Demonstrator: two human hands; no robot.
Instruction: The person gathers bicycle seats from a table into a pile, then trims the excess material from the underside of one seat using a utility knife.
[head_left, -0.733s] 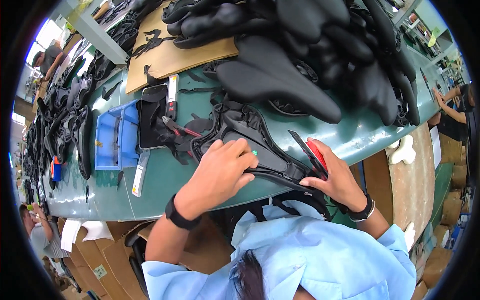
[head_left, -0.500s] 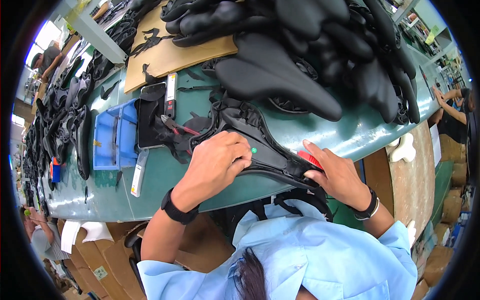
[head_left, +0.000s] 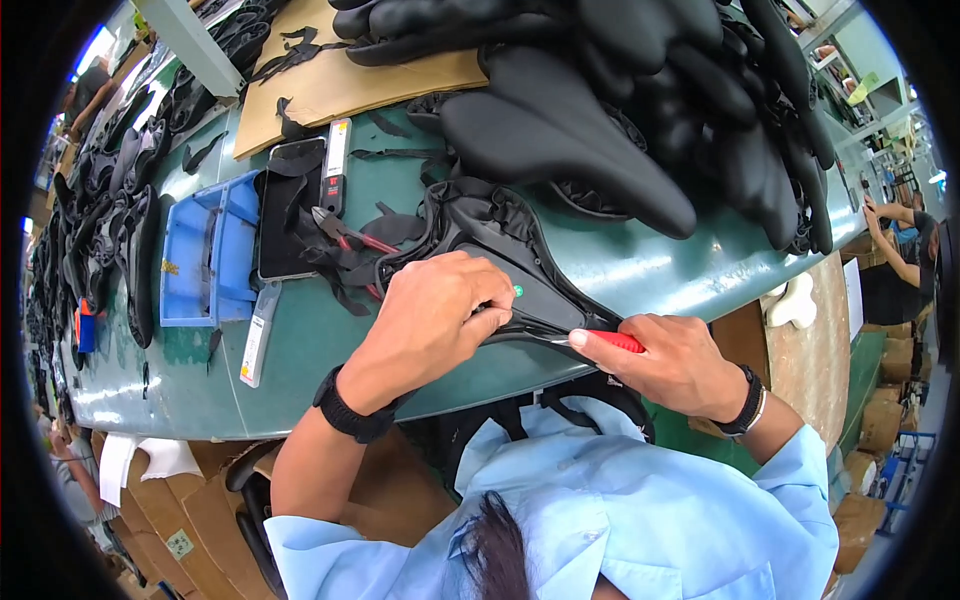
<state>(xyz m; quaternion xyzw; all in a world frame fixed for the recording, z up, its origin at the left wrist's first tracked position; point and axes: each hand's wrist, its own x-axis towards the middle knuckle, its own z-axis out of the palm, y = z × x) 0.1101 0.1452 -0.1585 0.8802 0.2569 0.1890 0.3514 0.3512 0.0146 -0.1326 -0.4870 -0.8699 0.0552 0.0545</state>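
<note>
Upturned saddle: one, black, underside up on the green worktop before you, wide end to the far left, narrow end by your right side, a small green sticker on its base. Left hand: yours, curled closed on the saddle's near rim, the exact pinch of its fingertips partly hidden. Right hand: yours, gripping a red-handled tool at the saddle's narrow end, thumb laid along the handle. Change entered: the tool, slanting up beside the narrow end under a second ago, now lies low over the saddle's near rim, its thin metal tip pointing toward your left hand, which has kept much the same station. Reading of the change: tip and pinching fingers now share one stretch of rim, so the work in hand appears to centre there, with your left fingers close enough to deserve care; whether the tip touches the saddle, you cannot tell from here. Left of the saddle: red-handled nippers among black scraps, a dark flat tablet, a blue bin, and a slim white case. Beyond the saddle: a heap of finished-looking saddles, and, farther left, a tan board.
</note>
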